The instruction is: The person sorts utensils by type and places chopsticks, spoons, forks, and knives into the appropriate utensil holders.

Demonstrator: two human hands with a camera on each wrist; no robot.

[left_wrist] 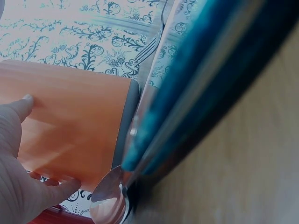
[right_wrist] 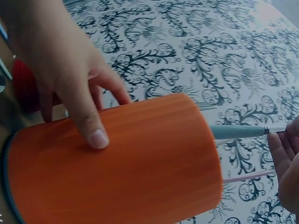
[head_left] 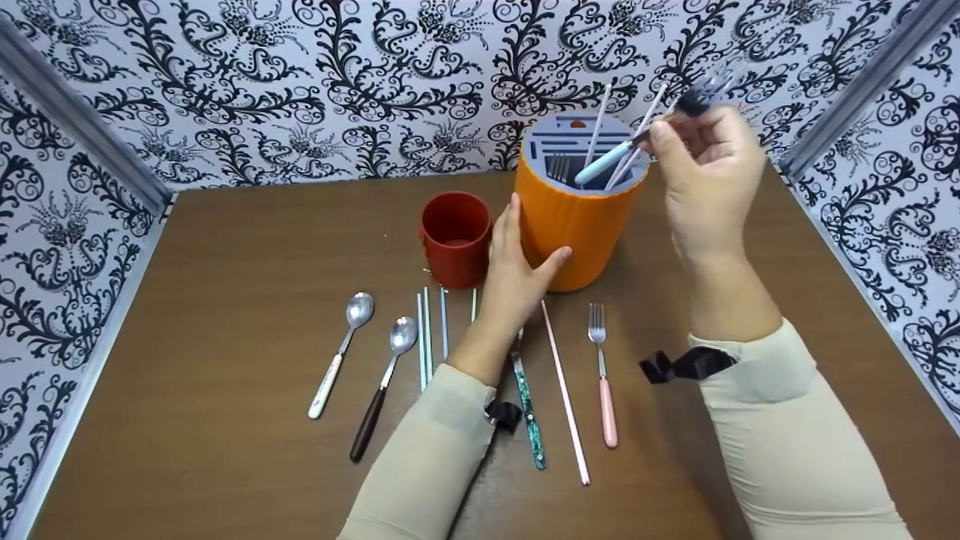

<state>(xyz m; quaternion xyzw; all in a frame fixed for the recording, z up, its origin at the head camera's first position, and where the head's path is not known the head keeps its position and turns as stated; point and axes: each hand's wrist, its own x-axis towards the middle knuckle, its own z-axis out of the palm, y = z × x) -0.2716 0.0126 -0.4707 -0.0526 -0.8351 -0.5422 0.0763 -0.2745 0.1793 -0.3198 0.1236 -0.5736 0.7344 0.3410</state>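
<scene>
My right hand (head_left: pixel 712 161) is raised over the holder's right side. Between thumb and fingers it pinches a utensil with a light blue handle (head_left: pixel 604 163) by its metal neck. The handle end points down into the holder top; the head end is blurred. My left hand (head_left: pixel 517 277) rests against the lower left side of the orange utensil holder (head_left: pixel 577 240), thumb and fingers spread along its wall. In the right wrist view the left thumb (right_wrist: pixel 98 138) lies flat on the orange wall. Fork tines (head_left: pixel 557 166) and pale chopsticks (head_left: pixel 598 124) stick up from the slotted grey top.
A red cup (head_left: pixel 456 255) stands left of the holder. Laid out in front are a white-handled spoon (head_left: pixel 326 386), a dark-handled spoon (head_left: pixel 369 424), several chopsticks (head_left: pixel 420 337), a green-patterned handle (head_left: pixel 529 412), a pink chopstick (head_left: pixel 566 397) and a pink-handled fork (head_left: pixel 607 409). Patterned walls enclose the table.
</scene>
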